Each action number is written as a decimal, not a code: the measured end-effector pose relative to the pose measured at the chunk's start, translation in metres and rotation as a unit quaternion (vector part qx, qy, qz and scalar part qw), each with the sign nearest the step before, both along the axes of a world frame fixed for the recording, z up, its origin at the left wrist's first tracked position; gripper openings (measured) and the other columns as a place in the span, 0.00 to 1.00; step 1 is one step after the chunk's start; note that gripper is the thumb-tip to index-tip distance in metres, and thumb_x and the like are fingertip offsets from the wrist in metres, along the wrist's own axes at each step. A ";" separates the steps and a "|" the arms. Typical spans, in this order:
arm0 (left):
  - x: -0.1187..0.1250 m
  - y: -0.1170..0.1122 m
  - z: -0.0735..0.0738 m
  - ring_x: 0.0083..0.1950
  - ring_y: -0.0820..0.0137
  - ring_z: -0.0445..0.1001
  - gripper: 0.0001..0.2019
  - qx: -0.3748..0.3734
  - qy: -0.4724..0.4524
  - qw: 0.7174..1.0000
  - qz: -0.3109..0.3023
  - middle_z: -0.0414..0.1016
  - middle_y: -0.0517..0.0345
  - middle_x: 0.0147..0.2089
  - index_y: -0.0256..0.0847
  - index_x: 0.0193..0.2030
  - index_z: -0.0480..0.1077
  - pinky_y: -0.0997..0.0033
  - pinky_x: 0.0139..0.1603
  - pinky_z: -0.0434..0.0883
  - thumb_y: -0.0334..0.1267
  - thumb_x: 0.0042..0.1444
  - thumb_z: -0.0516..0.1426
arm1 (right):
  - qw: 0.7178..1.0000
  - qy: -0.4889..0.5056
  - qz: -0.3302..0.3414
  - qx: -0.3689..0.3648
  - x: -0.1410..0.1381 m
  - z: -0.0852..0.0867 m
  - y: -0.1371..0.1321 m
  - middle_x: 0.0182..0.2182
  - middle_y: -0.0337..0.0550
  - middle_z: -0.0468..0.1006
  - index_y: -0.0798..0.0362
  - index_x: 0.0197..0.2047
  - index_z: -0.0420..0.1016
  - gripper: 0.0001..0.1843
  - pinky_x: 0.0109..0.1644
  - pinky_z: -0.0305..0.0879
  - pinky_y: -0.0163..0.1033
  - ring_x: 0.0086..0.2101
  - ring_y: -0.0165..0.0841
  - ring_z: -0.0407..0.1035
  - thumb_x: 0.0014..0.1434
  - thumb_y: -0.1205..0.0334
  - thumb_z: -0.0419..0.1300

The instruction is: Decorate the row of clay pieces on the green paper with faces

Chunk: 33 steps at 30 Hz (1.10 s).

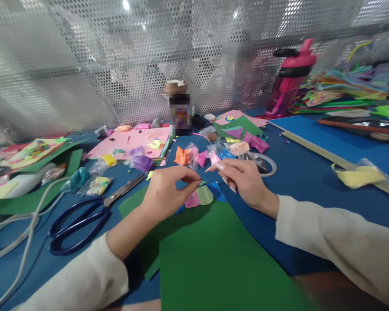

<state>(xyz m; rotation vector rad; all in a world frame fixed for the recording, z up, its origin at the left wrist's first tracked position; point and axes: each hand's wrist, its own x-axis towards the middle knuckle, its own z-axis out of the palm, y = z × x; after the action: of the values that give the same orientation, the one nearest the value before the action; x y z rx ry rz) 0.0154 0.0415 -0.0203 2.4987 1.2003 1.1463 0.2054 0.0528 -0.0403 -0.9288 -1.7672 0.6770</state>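
Between thumb and forefinger, my left hand [170, 190] pinches a small teal-green piece of modelling clay [203, 183]. Just to its right is my right hand [244, 179], fingers drawn together in a pinch; whatever may be in them is too small to make out. Below my fingertips, a flat pink clay shape with small eyes [192, 199] lies beside a pale green clay shape [205, 195]. Bits of blue [218, 192] show next to them. These shapes are at the far end of a green foam or card sheet [214, 255].
Large blue-handled scissors [81, 224] lie left, near a white cable [35, 216]. Behind my hands are bagged clay pieces, including purple [143, 163] and orange [183, 155]. A tape roll [269, 164], lidded cup [180, 108] and pink bottle [290, 80] stand farther back.
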 end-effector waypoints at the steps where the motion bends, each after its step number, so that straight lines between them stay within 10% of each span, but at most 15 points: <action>1: 0.001 -0.001 -0.002 0.29 0.76 0.74 0.03 0.017 -0.010 1.000 -0.006 0.77 0.61 0.28 0.39 0.30 0.73 0.80 0.32 0.71 0.33 0.51 0.57 | 0.999 0.016 0.010 -0.027 0.000 0.002 -0.004 0.14 0.34 0.59 0.58 0.29 0.75 0.17 0.18 0.52 0.31 0.15 0.24 0.55 0.58 0.59 0.49; 13: -0.001 -0.028 -0.003 0.33 0.76 0.74 0.07 0.170 -0.025 0.983 -0.071 0.76 0.58 0.32 0.39 0.36 0.71 0.79 0.35 0.72 0.25 0.52 0.57 | 0.868 0.181 0.222 -0.405 -0.007 0.006 -0.036 0.12 0.33 0.61 0.59 0.35 0.75 0.13 0.14 0.48 0.29 0.13 0.23 0.53 0.49 0.62 0.55; 33: -0.003 -0.023 -0.010 0.50 0.59 0.67 0.17 0.214 0.153 0.964 -0.027 0.66 0.40 0.51 0.37 0.52 0.63 0.59 0.43 0.65 0.33 0.55 0.52 | 0.838 0.270 0.284 -0.380 -0.001 0.010 -0.040 0.23 0.38 0.60 0.54 0.36 0.72 0.13 0.14 0.48 0.32 0.16 0.25 0.54 0.47 0.60 0.53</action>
<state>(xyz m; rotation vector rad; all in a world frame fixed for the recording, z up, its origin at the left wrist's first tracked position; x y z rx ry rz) 0.0123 0.0184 -0.0299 3.1070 1.0246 1.1362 0.2045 0.0126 -0.0304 -0.5757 -1.2238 1.9216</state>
